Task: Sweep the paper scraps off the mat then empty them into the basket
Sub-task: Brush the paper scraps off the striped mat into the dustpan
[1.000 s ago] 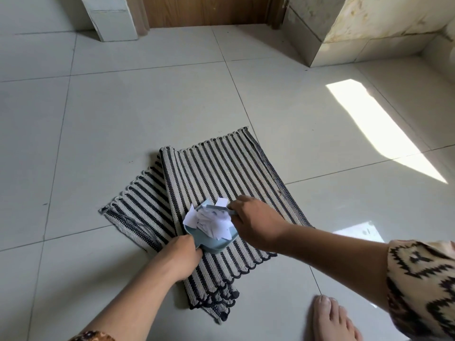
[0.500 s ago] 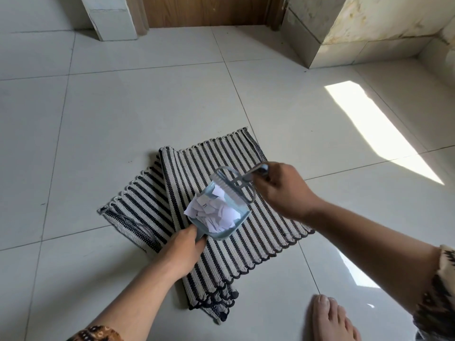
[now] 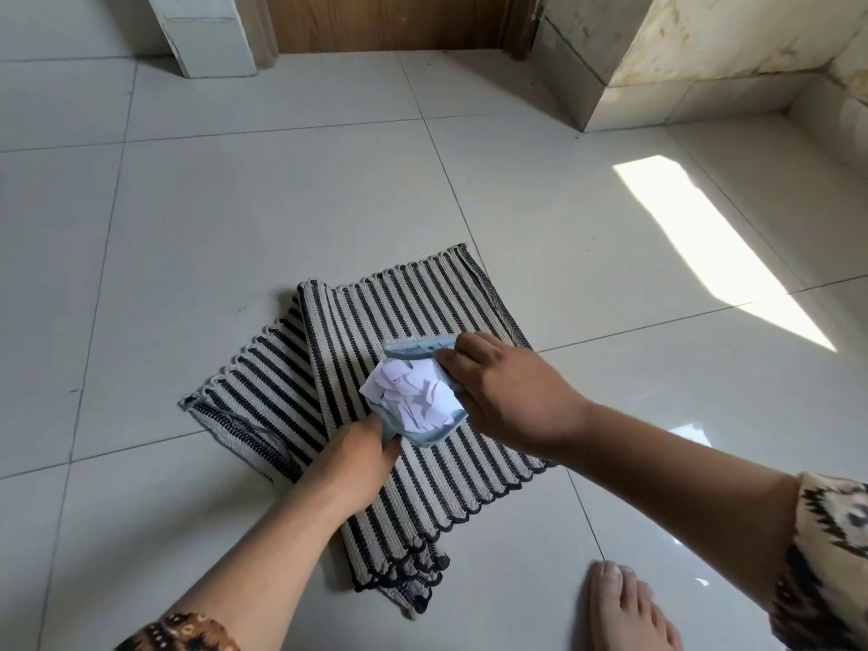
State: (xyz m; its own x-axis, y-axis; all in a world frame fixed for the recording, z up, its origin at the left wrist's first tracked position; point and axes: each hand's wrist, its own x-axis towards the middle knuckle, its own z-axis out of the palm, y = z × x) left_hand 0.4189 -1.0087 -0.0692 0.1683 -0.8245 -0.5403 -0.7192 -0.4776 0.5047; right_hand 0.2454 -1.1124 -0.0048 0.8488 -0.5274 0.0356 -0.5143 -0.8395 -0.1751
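Observation:
A black-and-cream striped mat (image 3: 357, 331) lies folded on the tiled floor. A small pale-blue dustpan (image 3: 425, 434) sits over its middle, heaped with white paper scraps (image 3: 413, 394). My left hand (image 3: 357, 467) grips the dustpan's handle at the near side. My right hand (image 3: 507, 397) holds a pale-blue hand brush (image 3: 418, 347) pressed against the far edge of the pan, just above the scraps. No basket is in view.
Grey floor tiles surround the mat. A wooden door (image 3: 390, 21) and a white post (image 3: 206, 35) stand at the back, a tiled step (image 3: 704, 96) at the back right. A bare foot (image 3: 624, 608) rests at the lower right. A sun patch (image 3: 718, 246) falls on the floor at right.
My right hand had lifted the brush up and away to the right of the pan; it has now come back down against the pan's far edge. The dustpan has stayed in place.

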